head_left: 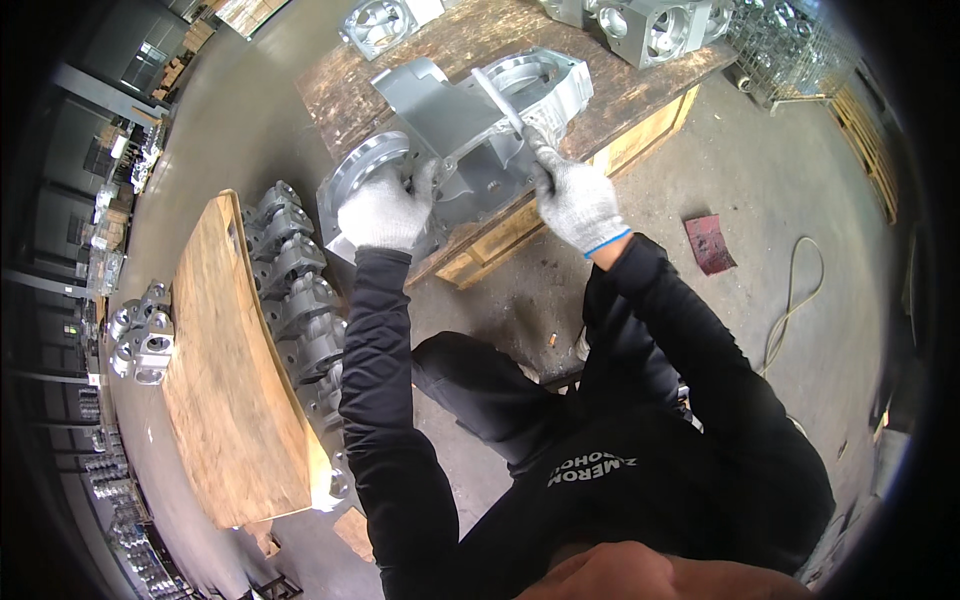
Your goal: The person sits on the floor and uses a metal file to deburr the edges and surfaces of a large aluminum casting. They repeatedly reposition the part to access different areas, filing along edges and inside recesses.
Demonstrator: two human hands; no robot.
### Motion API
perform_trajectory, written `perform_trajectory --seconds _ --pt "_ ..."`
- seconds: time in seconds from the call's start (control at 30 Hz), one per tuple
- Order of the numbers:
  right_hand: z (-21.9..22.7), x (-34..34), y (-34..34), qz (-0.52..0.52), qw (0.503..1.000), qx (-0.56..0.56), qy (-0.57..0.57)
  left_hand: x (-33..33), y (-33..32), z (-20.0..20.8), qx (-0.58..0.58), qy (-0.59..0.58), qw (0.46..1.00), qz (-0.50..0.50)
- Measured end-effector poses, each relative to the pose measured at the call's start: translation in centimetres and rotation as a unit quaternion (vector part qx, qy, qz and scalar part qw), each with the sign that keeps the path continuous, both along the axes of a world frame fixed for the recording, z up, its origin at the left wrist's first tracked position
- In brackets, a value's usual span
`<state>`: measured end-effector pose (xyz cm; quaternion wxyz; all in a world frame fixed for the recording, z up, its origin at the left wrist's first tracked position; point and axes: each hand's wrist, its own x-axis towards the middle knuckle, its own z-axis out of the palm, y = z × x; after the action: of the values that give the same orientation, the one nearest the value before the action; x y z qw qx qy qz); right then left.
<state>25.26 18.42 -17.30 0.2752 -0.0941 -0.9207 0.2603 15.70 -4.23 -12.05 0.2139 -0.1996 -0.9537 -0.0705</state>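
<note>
A large silver metal casting [440, 105] with a round ring at each end lies on the worn wooden bench top [345, 85]. My left hand [388, 208], in a pale knit glove, is curled at the near-left ring [378, 150] of the casting. Its fingers bend over the metal edge, and their tips are partly hidden. My right hand [580, 200], gloved with a blue cuff, is closed round the lower end of a slim, light-grey file-like bar [497, 98]. That bar slants up and left across the casting, beside the far-right ring [525, 72]. Whether it touches metal I cannot tell.
More castings [655, 30] stand at the bench's back. Left, a wooden board [235, 380] stands beside a row of castings [300, 290]. A wire cage [790, 50] of parts is far right. A red sheet [709, 244] and a looped hose [790, 300] lie on the floor.
</note>
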Motion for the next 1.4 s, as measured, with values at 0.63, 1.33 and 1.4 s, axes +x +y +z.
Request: perform_trajectory --seconds 0.63,1.33,1.4 --pt "-3.4 -3.8 9.8 0.008 0.881 -0.452 0.141 -0.6 0.0 -1.1 0.023 0.099 0.994 -0.044" --pt "-4.7 -1.4 7.6 -0.005 0.776 -0.619 0.124 -0.2 0.1 -0.7 -0.025 0.023 0.999 0.027" --pt "-4.4 -1.6 7.8 -0.041 0.774 -0.63 0.058 -0.2 0.0 -0.9 -0.026 0.036 0.998 0.037"
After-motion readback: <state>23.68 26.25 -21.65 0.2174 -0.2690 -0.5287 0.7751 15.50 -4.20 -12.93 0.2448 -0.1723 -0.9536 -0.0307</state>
